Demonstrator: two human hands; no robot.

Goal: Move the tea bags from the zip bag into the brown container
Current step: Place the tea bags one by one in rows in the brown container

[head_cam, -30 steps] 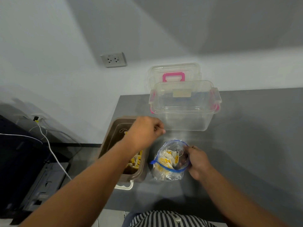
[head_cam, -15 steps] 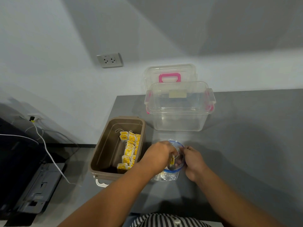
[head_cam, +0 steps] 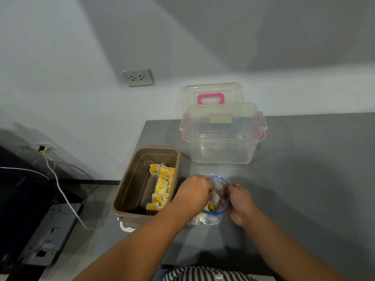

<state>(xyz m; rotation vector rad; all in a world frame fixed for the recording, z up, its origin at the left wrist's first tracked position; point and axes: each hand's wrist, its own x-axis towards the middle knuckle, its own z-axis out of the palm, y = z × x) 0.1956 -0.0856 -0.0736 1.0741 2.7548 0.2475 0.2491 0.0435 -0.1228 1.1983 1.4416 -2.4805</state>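
Observation:
The clear zip bag (head_cam: 211, 219) with a blue rim stands open on the grey table, near the front. My right hand (head_cam: 240, 203) pinches the bag's right rim and holds it open. My left hand (head_cam: 193, 194) is at the bag's mouth with its fingers closed on a tea bag (head_cam: 214, 198), a white pouch with a yellow tag hanging below it. To the left stands the brown container (head_cam: 129, 191), with several yellow tea bags (head_cam: 161, 187) lined along its right wall.
A clear plastic box (head_cam: 223, 134) with pink latches stands behind the zip bag, its lid (head_cam: 211, 94) with a pink handle leaning on the wall. The table's left edge runs just past the brown container. A white cable (head_cam: 60, 189) and dark equipment lie lower left.
My left hand came back from above the brown container to the zip bag's mouth and closed on a tea bag. My right hand stayed on the bag's rim.

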